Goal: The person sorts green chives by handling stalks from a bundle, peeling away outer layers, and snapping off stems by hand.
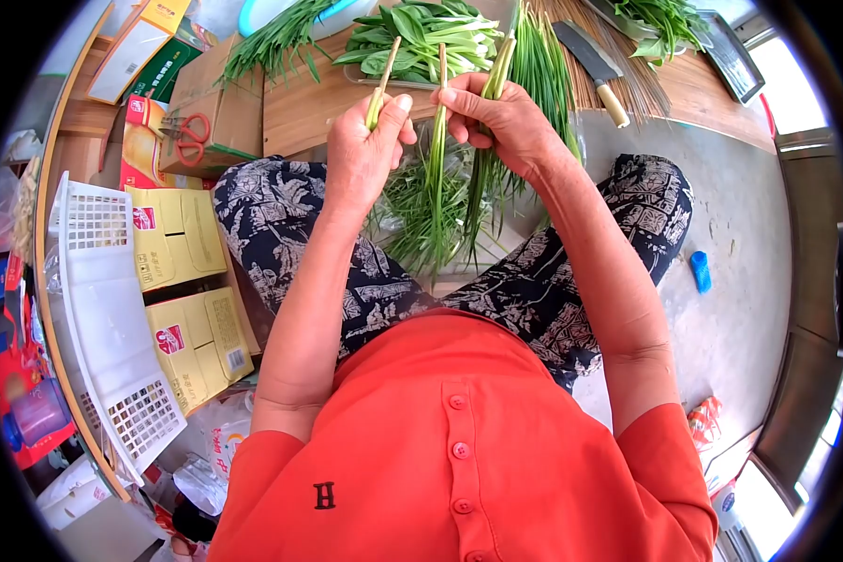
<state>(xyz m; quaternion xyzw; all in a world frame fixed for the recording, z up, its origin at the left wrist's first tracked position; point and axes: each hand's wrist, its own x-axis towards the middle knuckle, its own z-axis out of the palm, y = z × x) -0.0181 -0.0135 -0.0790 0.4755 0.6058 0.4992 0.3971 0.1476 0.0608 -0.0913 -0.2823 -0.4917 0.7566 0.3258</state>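
My left hand (365,155) is closed on a thin wooden skewer (390,70) with a short piece of green stalk at its lower end. My right hand (504,117) pinches another skewer (442,61) at the top of a hanging bunch of chives (437,178). Its curled fingers also grip pale green stalks (499,67), with long dark leaves hanging below. Between my knees lies a heap of loose greens (417,201). Behind my hands, leafy greens (417,37) and a long bundle of chives (545,66) rest on the wooden table (295,110).
A cleaver (590,56) lies over many thin skewers (648,80) at the right. More chives (281,42) are at the upper left. Red-handled scissors (192,139) stick up by a cardboard box (220,103). A white plastic basket (112,272) and yellow cartons (192,347) stand left.
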